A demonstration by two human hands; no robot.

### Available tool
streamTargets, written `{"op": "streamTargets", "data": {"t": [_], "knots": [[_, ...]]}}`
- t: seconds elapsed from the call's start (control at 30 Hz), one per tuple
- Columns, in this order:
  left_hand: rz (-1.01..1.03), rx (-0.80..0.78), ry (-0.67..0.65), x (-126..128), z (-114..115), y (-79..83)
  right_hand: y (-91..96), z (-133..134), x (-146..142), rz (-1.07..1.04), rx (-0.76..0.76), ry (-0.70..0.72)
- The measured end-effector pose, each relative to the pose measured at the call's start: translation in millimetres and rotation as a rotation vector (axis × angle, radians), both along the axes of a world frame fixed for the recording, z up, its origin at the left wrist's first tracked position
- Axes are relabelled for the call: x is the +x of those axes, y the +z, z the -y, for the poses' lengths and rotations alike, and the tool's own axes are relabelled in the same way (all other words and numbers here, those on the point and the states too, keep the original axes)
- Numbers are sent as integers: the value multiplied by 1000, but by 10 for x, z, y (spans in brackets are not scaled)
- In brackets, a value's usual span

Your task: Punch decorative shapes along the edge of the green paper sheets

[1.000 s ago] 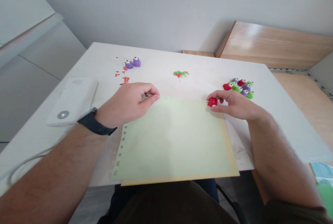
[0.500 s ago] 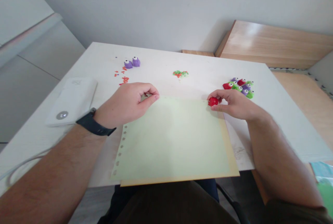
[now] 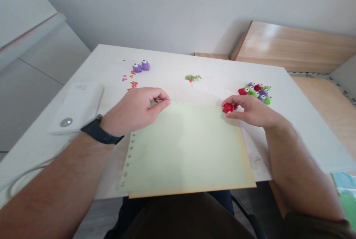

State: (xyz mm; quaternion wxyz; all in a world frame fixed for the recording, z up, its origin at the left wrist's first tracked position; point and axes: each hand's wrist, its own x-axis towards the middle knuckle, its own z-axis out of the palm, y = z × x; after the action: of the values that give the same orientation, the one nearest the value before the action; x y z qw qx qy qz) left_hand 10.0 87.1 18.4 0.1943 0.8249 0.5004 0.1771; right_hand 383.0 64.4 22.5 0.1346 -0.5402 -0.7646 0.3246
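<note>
My right hand (image 3: 250, 113) pinches a small red rounded piece (image 3: 228, 108) between thumb and fingers, just above the top edge of a pale green sheet (image 3: 183, 146). That sheet lies on a tan sheet (image 3: 245, 161). My left hand (image 3: 133, 111) has its fingertips closed on a tiny red bit (image 3: 155, 100) near the sheet's top left corner. A cluster of several red, green and purple pieces with white eyes (image 3: 255, 93) lies beyond my right hand. Two purple eyed pieces (image 3: 141, 66), red scraps (image 3: 132, 83) and a green-and-red heap of scraps (image 3: 193, 78) lie farther back.
All this rests on a white table (image 3: 211, 65). A white flat pad with a round metal button (image 3: 76, 107) and a cable (image 3: 25, 179) lie to the left. Wooden boards (image 3: 292, 44) stand beyond the table's far right corner, with a wall behind.
Both hands keep their hold and stay in nearly the same place. The view has shifted only slightly.
</note>
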Motion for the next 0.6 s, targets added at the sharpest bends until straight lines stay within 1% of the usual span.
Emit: {"op": "streamTargets", "data": {"t": [0.27, 0.6], "knots": [[-3, 0, -7, 5, 1, 11, -3, 9, -31, -18, -5, -11], [2, 7, -8, 3, 0, -16, -32, 2, -34, -12, 5, -13]]}}
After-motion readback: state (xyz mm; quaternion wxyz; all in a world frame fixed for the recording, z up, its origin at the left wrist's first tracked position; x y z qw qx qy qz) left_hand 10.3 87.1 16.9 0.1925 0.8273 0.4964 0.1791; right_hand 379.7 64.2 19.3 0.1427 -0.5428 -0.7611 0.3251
